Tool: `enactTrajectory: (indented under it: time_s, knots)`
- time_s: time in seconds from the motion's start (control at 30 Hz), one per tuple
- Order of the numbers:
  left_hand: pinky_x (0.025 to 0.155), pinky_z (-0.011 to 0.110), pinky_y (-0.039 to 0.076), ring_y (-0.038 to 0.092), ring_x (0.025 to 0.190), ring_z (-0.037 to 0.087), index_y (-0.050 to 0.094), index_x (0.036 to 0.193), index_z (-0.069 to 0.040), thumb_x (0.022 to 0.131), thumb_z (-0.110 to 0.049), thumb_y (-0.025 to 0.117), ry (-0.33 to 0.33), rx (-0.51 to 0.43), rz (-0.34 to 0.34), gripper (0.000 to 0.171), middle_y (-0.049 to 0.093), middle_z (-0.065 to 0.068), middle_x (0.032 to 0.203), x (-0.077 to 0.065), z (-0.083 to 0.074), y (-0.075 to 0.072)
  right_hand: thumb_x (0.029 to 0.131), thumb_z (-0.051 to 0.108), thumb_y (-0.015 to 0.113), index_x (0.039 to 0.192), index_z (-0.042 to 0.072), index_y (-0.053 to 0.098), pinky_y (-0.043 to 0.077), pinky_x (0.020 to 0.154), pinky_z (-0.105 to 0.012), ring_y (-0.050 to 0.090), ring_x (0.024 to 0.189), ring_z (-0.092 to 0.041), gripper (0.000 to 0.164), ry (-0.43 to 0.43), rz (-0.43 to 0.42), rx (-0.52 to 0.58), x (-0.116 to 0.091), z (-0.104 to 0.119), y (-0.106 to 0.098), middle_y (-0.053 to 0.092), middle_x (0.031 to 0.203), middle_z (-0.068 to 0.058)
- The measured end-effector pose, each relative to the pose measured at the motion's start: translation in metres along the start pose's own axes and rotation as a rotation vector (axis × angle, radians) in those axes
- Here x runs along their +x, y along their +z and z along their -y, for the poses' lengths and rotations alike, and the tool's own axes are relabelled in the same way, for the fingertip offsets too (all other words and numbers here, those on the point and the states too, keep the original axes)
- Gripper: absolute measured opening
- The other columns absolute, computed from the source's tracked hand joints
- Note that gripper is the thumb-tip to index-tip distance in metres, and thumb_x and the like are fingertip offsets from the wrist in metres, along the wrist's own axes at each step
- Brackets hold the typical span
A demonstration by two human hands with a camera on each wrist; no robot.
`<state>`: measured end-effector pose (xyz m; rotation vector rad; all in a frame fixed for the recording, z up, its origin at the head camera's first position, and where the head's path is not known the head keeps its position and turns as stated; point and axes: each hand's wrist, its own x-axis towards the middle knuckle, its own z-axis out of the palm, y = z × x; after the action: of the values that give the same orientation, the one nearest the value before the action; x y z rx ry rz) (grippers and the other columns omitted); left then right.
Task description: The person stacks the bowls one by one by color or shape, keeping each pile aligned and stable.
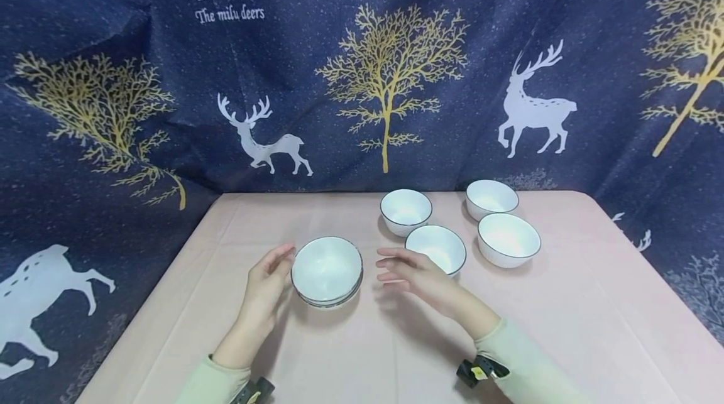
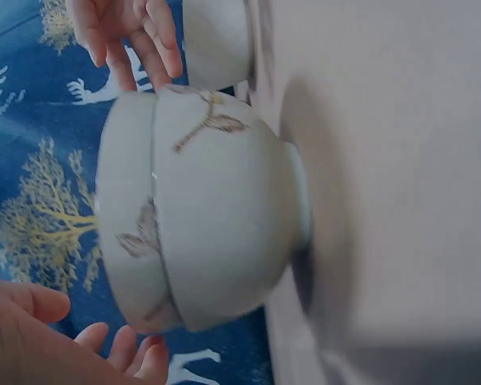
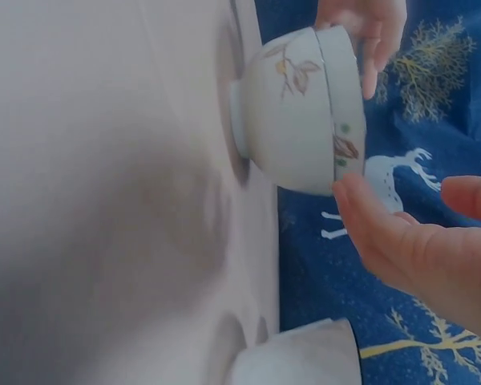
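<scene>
Two nested white bowls (image 1: 327, 269) with dark rims stand upright on the table, one inside the other. Both wrist views show brown leaf sprigs on the stacked bowls (image 2: 216, 200) (image 3: 297, 112). At the stack's left side is my left hand (image 1: 264, 284), its fingers loosely bent by the rim; whether they touch it I cannot tell. My right hand (image 1: 415, 275) hovers to the right of the stack, fingers extended toward it, with a gap between in the head view. It holds nothing and partly covers a single bowl (image 1: 435, 245) behind it.
Beyond the right hand stand more white bowls: one at the back middle (image 1: 406, 208), one at the back right (image 1: 491, 198) and another in front of that (image 1: 509, 240). A pale pink cloth covers the table (image 1: 351, 360). Behind hangs a blue deer-print curtain (image 1: 339, 77).
</scene>
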<state>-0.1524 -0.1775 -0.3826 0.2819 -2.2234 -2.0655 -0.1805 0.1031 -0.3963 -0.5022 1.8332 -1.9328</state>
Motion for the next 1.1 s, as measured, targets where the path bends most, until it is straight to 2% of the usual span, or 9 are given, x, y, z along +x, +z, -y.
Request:
enactTrajectory:
  time_s: [0.17,0.27,0.4,0.53,0.63,0.87,1.0,1.1]
  knots:
    - [0.115,0.041,0.031,0.041,0.134,0.027,0.048,0.138,-0.004,0.098,-0.007,0.048,0.074,0.017,-0.019,0.040,0.048,0.015,0.142,-0.007,-0.010,0.007,0.101,0.016,0.048,0.141,-0.008,0.036,0.049,0.100,-0.040,0.051,0.122,-0.042,0.048,-0.028,-0.046,-0.003,-0.005,0.006,-0.011,0.045,0.137,-0.028]
    - [0.112,0.034,0.035,0.043,0.132,0.024,0.048,0.138,-0.005,0.099,-0.007,0.048,0.117,0.033,-0.030,0.040,0.049,0.010,0.141,-0.011,-0.015,0.011,0.101,0.015,0.047,0.142,-0.005,0.037,0.048,0.101,-0.040,0.051,0.122,-0.041,0.047,-0.048,-0.074,-0.001,-0.010,0.010,-0.017,0.047,0.136,-0.024]
    - [0.109,0.029,0.038,0.045,0.129,0.021,0.050,0.138,-0.006,0.098,-0.005,0.049,0.175,0.024,-0.036,0.040,0.050,0.009,0.140,-0.017,-0.023,0.018,0.102,0.012,0.045,0.144,-0.005,0.033,0.045,0.104,-0.044,0.050,0.123,-0.040,0.047,-0.080,-0.120,0.001,-0.015,0.017,-0.026,0.046,0.137,-0.026]
    - [0.108,0.025,0.039,0.047,0.128,0.019,0.053,0.136,-0.007,0.098,-0.004,0.050,0.230,0.014,-0.028,0.038,0.052,0.008,0.139,-0.021,-0.029,0.029,0.103,0.014,0.045,0.145,-0.006,0.030,0.047,0.102,-0.038,0.049,0.124,-0.041,0.049,-0.109,-0.173,-0.025,-0.019,0.023,-0.036,0.042,0.139,-0.030]
    - [0.104,0.023,0.042,0.050,0.125,0.019,0.055,0.134,-0.007,0.097,-0.003,0.051,0.262,0.002,-0.011,0.038,0.054,0.008,0.137,-0.023,-0.034,0.039,0.103,0.014,0.044,0.143,-0.006,0.032,0.049,0.099,-0.032,0.052,0.123,-0.035,0.047,-0.162,-0.213,-0.084,-0.023,0.025,-0.044,0.041,0.138,-0.032]
    - [0.106,0.027,0.041,0.050,0.126,0.019,0.055,0.134,-0.007,0.095,-0.001,0.052,0.295,-0.072,0.049,0.039,0.054,0.007,0.137,-0.025,-0.042,0.067,0.104,0.017,0.045,0.142,-0.007,0.036,0.049,0.098,-0.030,0.056,0.120,-0.020,0.046,-0.303,-0.320,-0.198,-0.034,0.027,-0.062,0.046,0.136,-0.026]
    - [0.109,0.030,0.040,0.046,0.130,0.022,0.052,0.135,-0.004,0.095,0.001,0.050,0.312,-0.124,0.096,0.041,0.052,0.008,0.139,-0.025,-0.043,0.083,0.105,0.022,0.043,0.142,-0.005,0.037,0.047,0.100,-0.028,0.056,0.120,-0.012,0.047,-0.332,-0.374,-0.243,-0.040,0.025,-0.073,0.046,0.136,-0.025]
    - [0.110,0.034,0.039,0.044,0.132,0.025,0.050,0.137,-0.002,0.094,0.002,0.049,0.313,-0.158,0.132,0.043,0.050,0.011,0.141,-0.024,-0.043,0.095,0.105,0.026,0.041,0.143,-0.004,0.037,0.046,0.100,-0.024,0.055,0.118,-0.005,0.049,-0.318,-0.424,-0.273,-0.044,0.023,-0.081,0.045,0.139,-0.024]
